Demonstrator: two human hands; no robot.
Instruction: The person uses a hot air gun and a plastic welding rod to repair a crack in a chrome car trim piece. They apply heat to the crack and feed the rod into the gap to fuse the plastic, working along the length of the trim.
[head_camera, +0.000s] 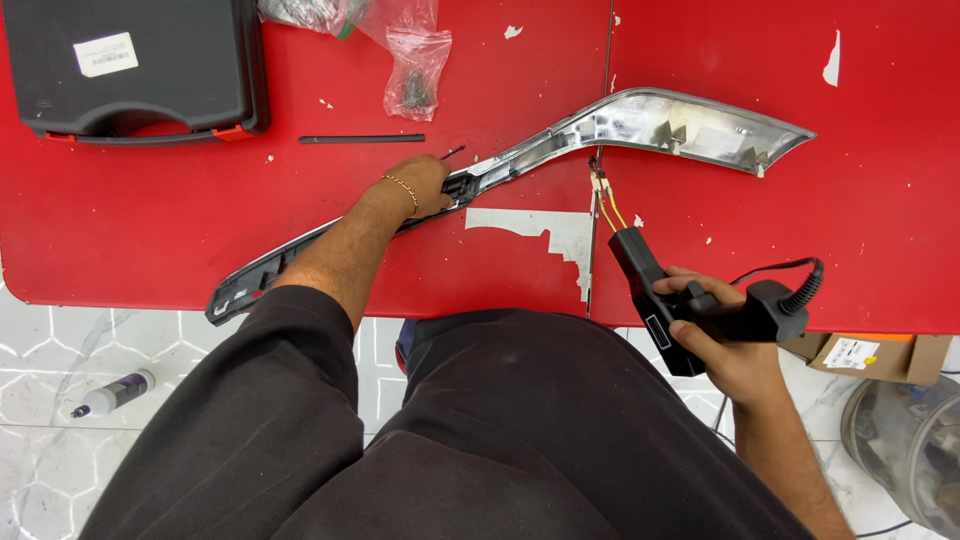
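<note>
White-labelled black case (135, 65), table's far-left corner

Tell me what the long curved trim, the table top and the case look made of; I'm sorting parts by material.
Trim: mirror-bright reflections suggest chrome-plated plastic or metal; its left end is matte black, likely plastic. Table top: glossy red paint, with chips showing a pale layer underneath; base material unclear. Case: dark matte moulded shell with orange latches, probably plastic. The left hand presses on the trim.
</note>
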